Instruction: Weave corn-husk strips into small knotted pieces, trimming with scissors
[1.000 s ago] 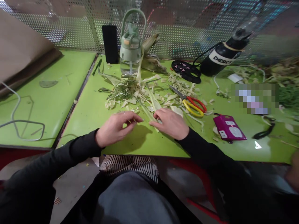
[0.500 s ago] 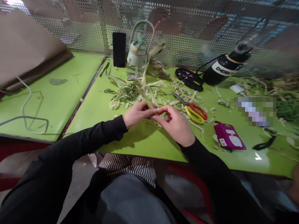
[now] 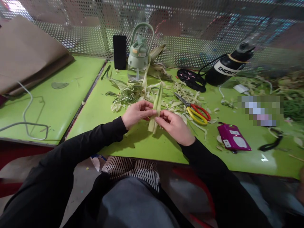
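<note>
A long pale-green corn husk (image 3: 158, 99) stands tilted upward between both hands, its cut lower end hanging just over the green table (image 3: 133, 148). My left hand (image 3: 138, 114) pinches it from the left with thumb and fingers. From the right, my right hand (image 3: 175, 126) grips the same husk at about mid-length. Beyond the hands lies a heap of husk strips and shreds (image 3: 130, 93). Scissors (image 3: 197, 114) with one red and one yellow handle rest to the right of my right hand, blades pointing away to the left.
At the back stand a pale-green water bottle (image 3: 138, 58) and a dark phone (image 3: 120, 52), with dry husks (image 3: 159, 69) beside them. On the right are a purple device (image 3: 234, 137), a black bottle (image 3: 225, 69) and a black disc (image 3: 191, 79). Brown paper (image 3: 35, 50) and bent wire (image 3: 28, 120) lie left.
The husk has turned more upright, and its lower end now shows below my fingers. Both hands have shifted slightly left and still hold it.
</note>
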Demonstrator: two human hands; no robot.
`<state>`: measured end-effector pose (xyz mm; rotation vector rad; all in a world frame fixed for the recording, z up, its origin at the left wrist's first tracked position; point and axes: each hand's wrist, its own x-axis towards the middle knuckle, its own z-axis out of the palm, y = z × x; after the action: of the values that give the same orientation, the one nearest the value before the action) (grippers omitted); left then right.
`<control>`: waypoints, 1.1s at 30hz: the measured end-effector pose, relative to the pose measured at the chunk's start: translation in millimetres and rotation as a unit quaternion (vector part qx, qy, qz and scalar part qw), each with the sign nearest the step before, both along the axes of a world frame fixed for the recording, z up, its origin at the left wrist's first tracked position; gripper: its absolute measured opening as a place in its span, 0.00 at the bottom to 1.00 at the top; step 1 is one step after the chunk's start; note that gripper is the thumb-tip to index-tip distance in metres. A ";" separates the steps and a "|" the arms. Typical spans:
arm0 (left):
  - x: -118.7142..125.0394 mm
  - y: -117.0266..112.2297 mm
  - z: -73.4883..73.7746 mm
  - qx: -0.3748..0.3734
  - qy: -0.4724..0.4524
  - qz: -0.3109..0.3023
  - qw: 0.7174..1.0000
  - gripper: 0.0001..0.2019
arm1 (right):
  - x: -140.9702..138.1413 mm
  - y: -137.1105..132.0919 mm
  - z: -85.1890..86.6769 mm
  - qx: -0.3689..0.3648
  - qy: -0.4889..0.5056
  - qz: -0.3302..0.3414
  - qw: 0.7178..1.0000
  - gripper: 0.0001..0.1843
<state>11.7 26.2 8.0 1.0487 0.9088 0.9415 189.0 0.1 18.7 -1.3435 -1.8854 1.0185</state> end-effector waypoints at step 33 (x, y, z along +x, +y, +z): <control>-7.6 -1.1 7.4 -0.016 0.031 -0.037 0.999 0.06 | 0.8 10.5 -9.0 0.221 -0.187 -0.081 0.954 0.05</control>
<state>4.1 25.1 15.5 1.0829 0.9279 0.8350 189.8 10.7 9.8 -1.4502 -2.0673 0.2390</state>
